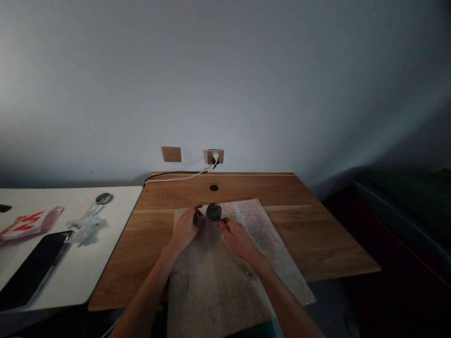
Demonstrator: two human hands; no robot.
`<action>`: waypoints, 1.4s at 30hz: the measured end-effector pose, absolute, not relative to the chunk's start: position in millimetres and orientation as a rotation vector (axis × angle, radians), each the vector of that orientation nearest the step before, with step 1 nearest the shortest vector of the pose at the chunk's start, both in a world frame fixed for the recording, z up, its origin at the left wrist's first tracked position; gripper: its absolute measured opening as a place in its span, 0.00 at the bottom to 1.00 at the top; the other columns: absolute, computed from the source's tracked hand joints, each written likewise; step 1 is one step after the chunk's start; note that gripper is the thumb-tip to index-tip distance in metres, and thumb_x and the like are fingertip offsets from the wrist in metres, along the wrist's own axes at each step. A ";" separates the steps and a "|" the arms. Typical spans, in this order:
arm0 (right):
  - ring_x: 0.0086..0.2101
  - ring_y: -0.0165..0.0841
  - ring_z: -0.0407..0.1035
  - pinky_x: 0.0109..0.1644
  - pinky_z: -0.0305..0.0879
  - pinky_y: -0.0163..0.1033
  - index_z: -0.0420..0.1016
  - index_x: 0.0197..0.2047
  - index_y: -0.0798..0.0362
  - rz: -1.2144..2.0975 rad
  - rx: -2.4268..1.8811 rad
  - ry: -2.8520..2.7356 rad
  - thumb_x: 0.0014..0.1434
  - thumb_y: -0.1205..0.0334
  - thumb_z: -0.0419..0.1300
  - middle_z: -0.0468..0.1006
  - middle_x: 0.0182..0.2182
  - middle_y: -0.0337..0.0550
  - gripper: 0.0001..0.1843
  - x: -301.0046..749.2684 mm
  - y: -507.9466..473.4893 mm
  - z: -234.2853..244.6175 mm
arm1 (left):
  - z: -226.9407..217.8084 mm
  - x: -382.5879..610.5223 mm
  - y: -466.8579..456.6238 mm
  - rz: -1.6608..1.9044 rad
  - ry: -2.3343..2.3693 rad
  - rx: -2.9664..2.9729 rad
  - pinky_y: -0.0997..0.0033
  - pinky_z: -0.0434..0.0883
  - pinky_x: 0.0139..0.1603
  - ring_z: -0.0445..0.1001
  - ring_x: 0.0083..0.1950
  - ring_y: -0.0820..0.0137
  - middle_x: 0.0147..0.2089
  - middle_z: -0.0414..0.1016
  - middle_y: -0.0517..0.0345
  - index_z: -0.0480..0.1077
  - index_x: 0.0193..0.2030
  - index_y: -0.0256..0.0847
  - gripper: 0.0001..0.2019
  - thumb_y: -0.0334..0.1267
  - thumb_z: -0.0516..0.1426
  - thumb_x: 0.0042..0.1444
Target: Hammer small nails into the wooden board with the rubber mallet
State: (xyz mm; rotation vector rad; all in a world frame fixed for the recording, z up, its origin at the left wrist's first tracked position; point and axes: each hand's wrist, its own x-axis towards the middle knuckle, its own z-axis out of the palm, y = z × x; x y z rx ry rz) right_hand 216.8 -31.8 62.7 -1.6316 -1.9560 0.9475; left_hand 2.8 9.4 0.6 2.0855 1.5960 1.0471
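Observation:
A small dark round object (213,211) sits near the far edge of a pale, mottled sheet (225,277) that lies across a wooden desk (310,234). My left hand (186,227) rests on the sheet just left of the object, fingers curled towards it. My right hand (237,236) lies just right of and below it, fingertips at its lower edge. Whether either hand actually grips the object is unclear in the dim light.
A white table (70,277) adjoins on the left, carrying a dark tablet (33,270), a red-and-white packet (30,221), crumpled clear plastic (86,226) and a small round dark item (104,198). Wall sockets (213,156) with a white cable (183,177) sit behind the desk. A dark sofa (405,220) stands right.

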 end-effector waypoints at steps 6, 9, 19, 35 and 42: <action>0.30 0.35 0.72 0.36 0.59 0.37 0.72 0.36 0.51 1.050 -1.696 -1.809 0.72 0.52 0.45 0.76 0.27 0.41 0.20 265.9 -53.7 44.8 | 37.1 44.4 -44.0 0.874 1.136 2.752 0.60 0.72 0.52 0.75 0.48 0.62 0.43 0.77 0.55 0.72 0.45 0.42 0.05 0.32 0.57 0.63; 0.32 0.36 0.72 0.36 0.60 0.38 0.73 0.37 0.51 1.019 -1.736 -1.808 0.72 0.52 0.46 0.78 0.30 0.44 0.20 273.8 -59.7 35.0 | 44.9 81.6 -84.7 0.581 0.709 3.122 0.63 0.71 0.50 0.75 0.48 0.63 0.44 0.79 0.53 0.73 0.48 0.40 0.07 0.32 0.56 0.66; 0.36 0.37 0.75 0.39 0.63 0.39 0.75 0.40 0.50 1.069 -1.715 -1.770 0.72 0.49 0.46 0.81 0.33 0.44 0.21 274.3 -59.8 33.0 | 36.5 79.1 -83.1 0.564 0.736 3.011 0.63 0.72 0.49 0.77 0.42 0.65 0.38 0.79 0.58 0.75 0.43 0.42 0.05 0.30 0.58 0.64; 0.24 0.32 0.64 0.27 0.56 0.36 0.72 0.39 0.49 1.251 -1.713 -1.617 0.70 0.41 0.45 0.68 0.22 0.36 0.23 274.4 -61.9 30.8 | -2.9 -24.6 -5.7 1.047 1.540 2.129 0.61 0.76 0.51 0.81 0.44 0.64 0.44 0.83 0.56 0.77 0.44 0.45 0.07 0.39 0.57 0.63; 0.22 0.32 0.63 0.26 0.55 0.36 0.72 0.39 0.49 1.251 -1.709 -1.614 0.70 0.41 0.46 0.66 0.21 0.36 0.23 273.5 -62.6 31.3 | -3.5 -27.3 -5.6 1.056 1.578 2.164 0.59 0.75 0.50 0.80 0.44 0.63 0.43 0.83 0.56 0.76 0.43 0.45 0.06 0.38 0.57 0.63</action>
